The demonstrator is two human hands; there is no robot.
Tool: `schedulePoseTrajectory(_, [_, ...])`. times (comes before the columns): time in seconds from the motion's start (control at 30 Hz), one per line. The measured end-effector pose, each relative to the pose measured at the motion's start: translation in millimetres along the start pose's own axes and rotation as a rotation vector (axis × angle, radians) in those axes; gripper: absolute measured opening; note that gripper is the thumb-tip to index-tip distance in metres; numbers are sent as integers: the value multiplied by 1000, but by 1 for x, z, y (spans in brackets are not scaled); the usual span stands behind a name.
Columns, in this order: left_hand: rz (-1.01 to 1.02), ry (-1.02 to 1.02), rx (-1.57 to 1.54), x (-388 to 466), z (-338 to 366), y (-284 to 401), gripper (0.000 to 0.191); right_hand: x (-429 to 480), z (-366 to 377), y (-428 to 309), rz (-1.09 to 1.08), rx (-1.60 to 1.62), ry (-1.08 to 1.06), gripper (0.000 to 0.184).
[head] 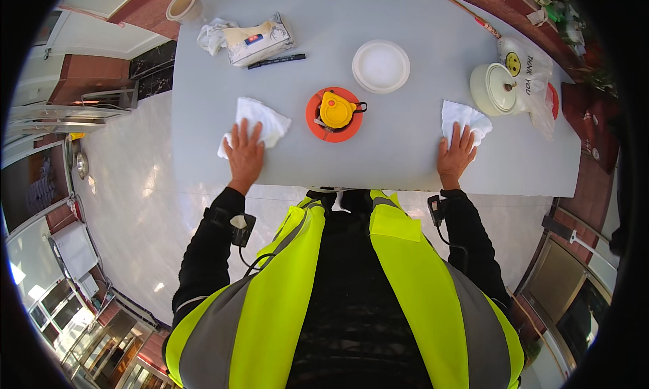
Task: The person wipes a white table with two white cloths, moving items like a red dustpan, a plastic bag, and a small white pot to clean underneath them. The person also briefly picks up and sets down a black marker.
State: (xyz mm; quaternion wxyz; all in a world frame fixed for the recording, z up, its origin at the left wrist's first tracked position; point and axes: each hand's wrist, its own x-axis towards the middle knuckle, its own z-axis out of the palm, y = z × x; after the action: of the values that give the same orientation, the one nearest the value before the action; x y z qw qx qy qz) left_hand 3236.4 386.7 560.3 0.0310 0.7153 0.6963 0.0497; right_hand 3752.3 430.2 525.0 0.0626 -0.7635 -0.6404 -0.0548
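My left hand (246,153) lies palm down on a folded white cloth (268,120), near the front left of the grey table (324,168). Over on the right, my right hand (456,153) rests the same way on a second white cloth (464,114). Both hands have their fingers slightly apart, and neither is closed around its cloth. Between them stands a round orange dish (315,128). It holds a yellow tape measure (336,110) with a black loop, and small items partly hidden beneath it.
Farther back are white round plates (381,66), a tissue packet (268,41), a black marker (276,61), crumpled white cloth (215,35) and a beige pot (183,6). A lidded cream pot (494,88) stands beside a printed plastic bag (530,74) at right.
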Motion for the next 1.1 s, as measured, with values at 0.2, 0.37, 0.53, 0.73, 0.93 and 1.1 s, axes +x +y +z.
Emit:
schedulePoseTrajectory(0.2, [99,13,-6,-4,-1,42,54,0,1,0,-15,1,23,56])
schedulePoseTrajectory(0.37, [175,-30,23,-8,-22,69,49,0,3,2,-9,4,14,56])
schedulePoseTrajectory(0.53, [153,37,-24,28,-15,69,42,-1,7,4,-29,-1,46,57])
schedulePoseTrajectory(0.73, [183,-9,-97,-6,-14,53,43,-2,9,4,-16,33,77,59])
schedulePoseTrajectory(0.93, [-32,157,-39,51,24,35,52,0,-5,-4,-5,35,48,57])
schedulePoseTrajectory(1.1, [-175,191,26,69,43,38,52,0,-12,-7,-9,11,20,57])
